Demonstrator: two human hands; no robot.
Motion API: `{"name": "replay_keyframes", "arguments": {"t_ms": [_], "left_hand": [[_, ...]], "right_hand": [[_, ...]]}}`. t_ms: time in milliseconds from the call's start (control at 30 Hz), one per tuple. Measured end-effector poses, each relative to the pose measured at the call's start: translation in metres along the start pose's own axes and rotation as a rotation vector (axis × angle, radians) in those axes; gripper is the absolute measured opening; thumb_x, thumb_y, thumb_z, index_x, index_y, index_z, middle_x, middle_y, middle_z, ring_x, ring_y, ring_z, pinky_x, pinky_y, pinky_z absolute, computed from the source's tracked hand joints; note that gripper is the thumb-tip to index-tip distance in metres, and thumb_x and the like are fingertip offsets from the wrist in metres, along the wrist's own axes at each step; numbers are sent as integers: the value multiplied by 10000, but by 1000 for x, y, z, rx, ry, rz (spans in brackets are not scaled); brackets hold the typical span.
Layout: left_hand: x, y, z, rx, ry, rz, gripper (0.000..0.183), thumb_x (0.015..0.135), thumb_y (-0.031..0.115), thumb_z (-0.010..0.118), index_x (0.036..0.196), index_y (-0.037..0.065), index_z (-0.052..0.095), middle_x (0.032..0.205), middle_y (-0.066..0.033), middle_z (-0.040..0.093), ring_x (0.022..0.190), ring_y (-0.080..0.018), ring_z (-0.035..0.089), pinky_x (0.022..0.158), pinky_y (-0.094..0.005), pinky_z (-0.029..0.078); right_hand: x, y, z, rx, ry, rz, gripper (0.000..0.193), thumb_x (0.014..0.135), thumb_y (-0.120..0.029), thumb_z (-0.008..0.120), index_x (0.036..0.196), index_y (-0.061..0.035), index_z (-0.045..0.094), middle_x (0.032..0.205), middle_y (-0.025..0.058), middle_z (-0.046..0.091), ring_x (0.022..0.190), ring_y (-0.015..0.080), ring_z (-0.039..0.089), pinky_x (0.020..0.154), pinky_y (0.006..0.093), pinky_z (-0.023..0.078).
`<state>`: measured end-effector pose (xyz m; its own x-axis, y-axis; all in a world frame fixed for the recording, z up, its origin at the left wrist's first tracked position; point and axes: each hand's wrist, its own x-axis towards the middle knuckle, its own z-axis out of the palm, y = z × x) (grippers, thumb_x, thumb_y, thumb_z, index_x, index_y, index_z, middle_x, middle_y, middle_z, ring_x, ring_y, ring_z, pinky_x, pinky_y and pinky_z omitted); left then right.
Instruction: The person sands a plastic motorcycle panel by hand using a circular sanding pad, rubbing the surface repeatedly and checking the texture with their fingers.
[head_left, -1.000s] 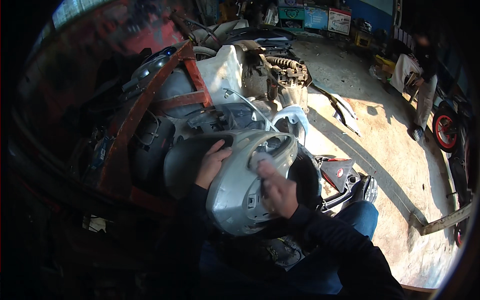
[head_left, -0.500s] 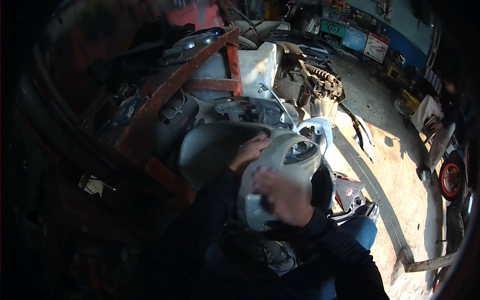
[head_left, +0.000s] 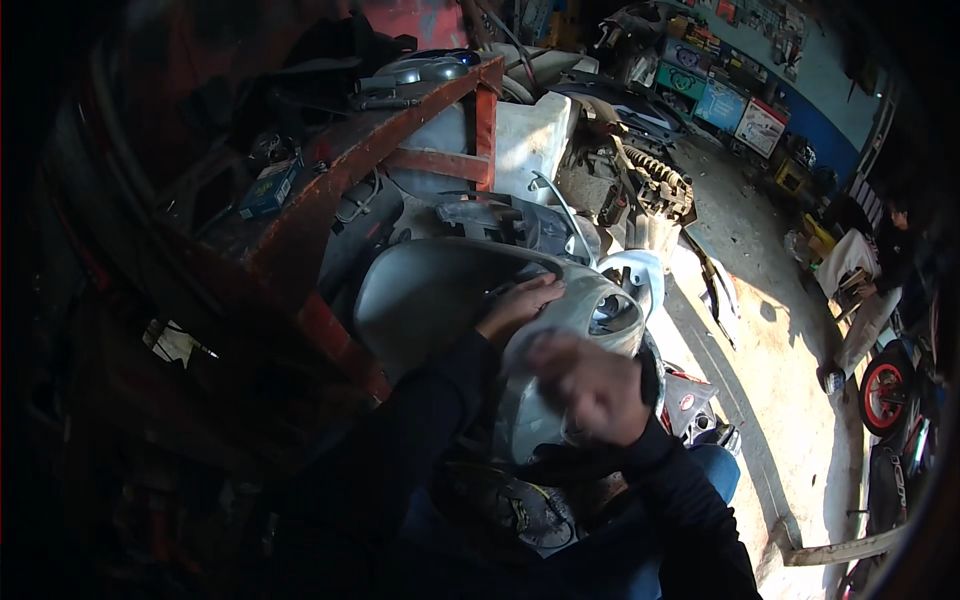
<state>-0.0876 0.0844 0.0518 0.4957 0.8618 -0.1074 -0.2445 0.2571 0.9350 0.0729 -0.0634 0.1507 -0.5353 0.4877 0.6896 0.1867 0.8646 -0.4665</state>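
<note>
A large pale grey scooter body panel (head_left: 415,275) with a rounded opening leans in front of me. My left hand (head_left: 522,307) is closed on the panel's inner edge near its top, fingers pressed together over the rim. Over the panel's lower front face is my right hand (head_left: 595,390), bent and smeared by motion. Whether its palm holds anything is hidden. Beside the panel's right side, a light blue-white plastic part (head_left: 636,277) catches the sun.
A rust-red metal bench frame (head_left: 345,150) runs along the left, with a small blue box (head_left: 270,190) on it. Beyond stand a white tub (head_left: 535,135) and a stripped engine with a spring (head_left: 655,175). At right are a seated person (head_left: 870,290) and a red-rimmed wheel (head_left: 885,393).
My right hand has shifted slightly right and up across the panel, its fingers more bent. The left hand keeps its hold on the panel's edge. The whole view has turned slightly.
</note>
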Motion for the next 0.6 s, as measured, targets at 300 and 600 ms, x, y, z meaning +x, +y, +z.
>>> {"name": "replay_keyframes", "arguments": {"t_ms": [300,600], "left_hand": [[-5,7,2,-44,-21,46,660,979,237,653,1503,-43,367,1343,-75,594,1170,-119,584,986,-244,459],[-21,16,10,-43,34,47,551,999,242,622,1459,-9,456,1351,-41,581,1225,-115,541,1035,-266,431]], "right_hand": [[7,5,-5,135,127,466,155,843,-56,606,951,-18,709,1036,138,714,1095,293,680,1000,434,522],[-1,-13,14,-55,27,10,170,923,-112,546,937,-12,684,1017,151,700,955,302,697,858,429,542]]}}
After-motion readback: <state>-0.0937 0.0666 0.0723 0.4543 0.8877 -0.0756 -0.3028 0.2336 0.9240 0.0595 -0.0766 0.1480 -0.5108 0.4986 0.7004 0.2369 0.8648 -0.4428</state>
